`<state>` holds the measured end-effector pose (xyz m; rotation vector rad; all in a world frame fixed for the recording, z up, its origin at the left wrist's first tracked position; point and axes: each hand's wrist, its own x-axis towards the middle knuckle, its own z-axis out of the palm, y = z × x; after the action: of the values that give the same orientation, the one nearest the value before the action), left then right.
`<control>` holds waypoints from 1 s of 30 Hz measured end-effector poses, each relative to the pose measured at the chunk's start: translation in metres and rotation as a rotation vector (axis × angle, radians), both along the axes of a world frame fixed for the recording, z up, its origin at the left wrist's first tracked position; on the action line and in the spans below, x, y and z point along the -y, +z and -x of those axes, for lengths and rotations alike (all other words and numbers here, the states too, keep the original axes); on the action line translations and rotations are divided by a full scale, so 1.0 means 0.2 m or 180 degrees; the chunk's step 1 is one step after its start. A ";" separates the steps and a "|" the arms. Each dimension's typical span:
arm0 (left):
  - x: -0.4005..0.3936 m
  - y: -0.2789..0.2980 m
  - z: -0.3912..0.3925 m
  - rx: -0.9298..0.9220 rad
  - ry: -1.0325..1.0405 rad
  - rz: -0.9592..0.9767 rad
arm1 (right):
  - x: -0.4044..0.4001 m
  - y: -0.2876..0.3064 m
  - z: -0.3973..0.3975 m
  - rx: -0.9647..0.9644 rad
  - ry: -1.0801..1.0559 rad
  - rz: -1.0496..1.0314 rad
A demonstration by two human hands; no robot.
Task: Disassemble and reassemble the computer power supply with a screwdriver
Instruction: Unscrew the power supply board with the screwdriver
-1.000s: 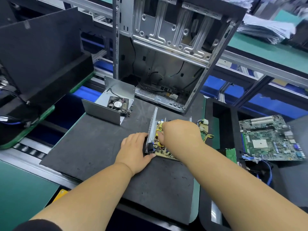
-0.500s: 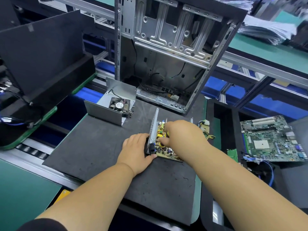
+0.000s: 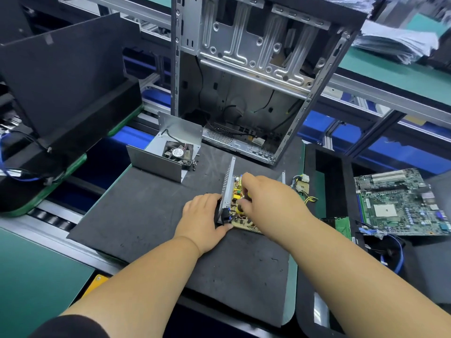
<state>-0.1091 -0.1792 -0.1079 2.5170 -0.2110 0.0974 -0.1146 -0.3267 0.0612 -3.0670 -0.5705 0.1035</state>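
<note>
**Hands deep in the opened power supply**

Left hand grips the upright metal side wall of the power supply chassis, low in the frame's centre on the black mat surface. Right hand reaches over the circuit board, fingers curled among its components; whether it pinches anything I cannot tell.

Judged risks: tugging could bend a part or strain the wires; loose screws could roll away.

Count: two hands, one chassis, one board, one fan cover, one computer case, one motherboard, no screwdriver visible
</note>
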 end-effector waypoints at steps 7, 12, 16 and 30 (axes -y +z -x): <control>0.00 0.00 0.00 -0.0019 -0.0008 -0.0016 | -0.03 -0.04 -0.04 0.0266 -0.0406 0.0790; 0.00 0.01 0.00 -0.0020 -0.0006 -0.0047 | -0.03 -0.04 -0.06 -0.0070 -0.0465 0.0819; 0.00 0.01 0.00 -0.0025 0.0000 -0.0019 | 0.00 0.00 -0.07 -0.0277 -0.0400 0.0010; 0.00 0.01 0.00 0.0028 -0.0001 0.0000 | -0.02 -0.05 -0.10 0.0092 -0.0752 0.0628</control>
<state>-0.1100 -0.1797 -0.1055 2.5168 -0.2150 0.1085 -0.0952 -0.3234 0.0521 -3.3038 -0.2054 0.1175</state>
